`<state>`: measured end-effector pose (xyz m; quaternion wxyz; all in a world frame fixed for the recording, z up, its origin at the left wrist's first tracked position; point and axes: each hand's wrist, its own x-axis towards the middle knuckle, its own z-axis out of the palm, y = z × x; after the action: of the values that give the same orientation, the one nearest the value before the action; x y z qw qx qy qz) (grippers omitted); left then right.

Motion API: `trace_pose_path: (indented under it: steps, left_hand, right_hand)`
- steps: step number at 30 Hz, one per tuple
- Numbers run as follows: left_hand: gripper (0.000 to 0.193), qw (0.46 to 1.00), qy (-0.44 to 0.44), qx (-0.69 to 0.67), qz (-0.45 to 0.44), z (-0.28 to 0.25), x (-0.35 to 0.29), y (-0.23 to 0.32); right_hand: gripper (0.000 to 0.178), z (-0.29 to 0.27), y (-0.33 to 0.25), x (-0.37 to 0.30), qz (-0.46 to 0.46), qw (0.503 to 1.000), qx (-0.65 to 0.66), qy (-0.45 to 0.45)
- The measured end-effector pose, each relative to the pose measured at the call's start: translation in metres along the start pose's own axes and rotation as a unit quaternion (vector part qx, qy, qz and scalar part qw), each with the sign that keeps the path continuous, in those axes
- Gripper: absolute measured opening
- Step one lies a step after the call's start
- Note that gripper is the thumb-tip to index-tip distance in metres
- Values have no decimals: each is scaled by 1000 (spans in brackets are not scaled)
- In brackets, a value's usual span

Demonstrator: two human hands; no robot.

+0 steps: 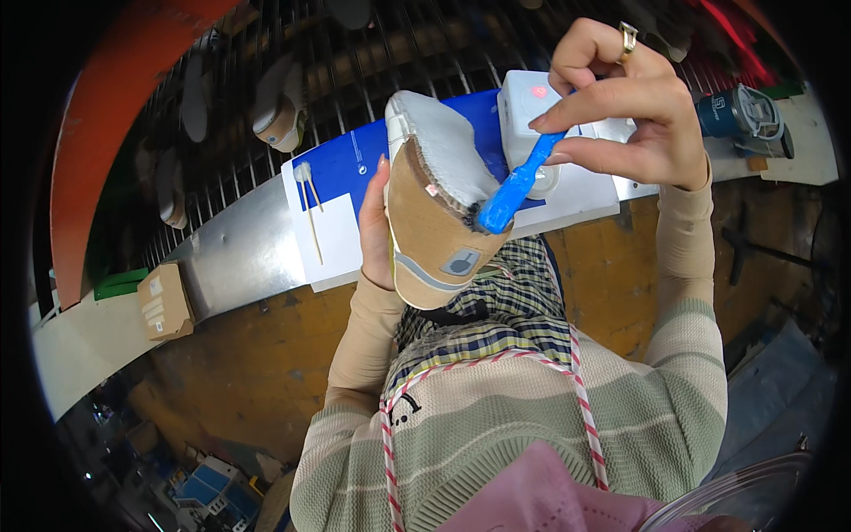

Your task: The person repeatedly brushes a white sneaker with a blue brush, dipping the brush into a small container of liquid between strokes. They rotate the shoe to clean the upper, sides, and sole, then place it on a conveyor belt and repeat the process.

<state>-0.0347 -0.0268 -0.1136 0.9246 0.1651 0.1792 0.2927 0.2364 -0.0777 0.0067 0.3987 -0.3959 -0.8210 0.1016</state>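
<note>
The left hand grasps the nine o'clock side of a rounded, matte tan shoe with pale textile lining, held at twelve o'clock from the striped, ribbed knit sweater. The right hand pinches a smooth, bright-blue brush, its dark bristles touching the shoe beside the lining. Slender wooden cotton swabs lie at the shoe's nine o'clock.

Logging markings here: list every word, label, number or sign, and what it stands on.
Marks, wording not copied:
Teal tumbler: pale logo.
Blue panel: white print, too small to read.
Cardboard box: pale label, too small to read.
Tan shoe: dark emblem on grey patch; small pinkish tag, unreadable.
White container: reddish mark, blurred.
Sweater: black curved mark and dots.
</note>
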Motion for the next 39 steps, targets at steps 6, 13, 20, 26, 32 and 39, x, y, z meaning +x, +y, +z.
trace_pose_path:
  steps: [6, 13, 20, 26, 32, 39]
  left_hand:
    - [55, 989, -20, -121, -80, -20, -8, -15]
    - [57, 943, -32, -275, -184, -51, -34, -26]
    - [60, 868, -104, -396, -280, -64, -42, -58]
    - [58, 731, -263, -496, -388, -77, -32, -76]
    - [64, 746, -274, -477, -376, -90, -10, -58]
    - [64, 950, -141, -242, -138, -107, 16, 2]
  right_hand:
    - [24, 6, 10, 37, -65, 995, 73, -36]
    - [22, 32, 13, 77, -124, 973, 161, -109]
    - [20, 59, 9, 104, -224, 939, 218, -143]
    - [18, 80, 11, 119, -233, 922, 229, -206]
    - [20, 53, -12, 86, -93, 979, 141, -112]
    - [20, 73, -75, 17, 116, 988, 46, 90]
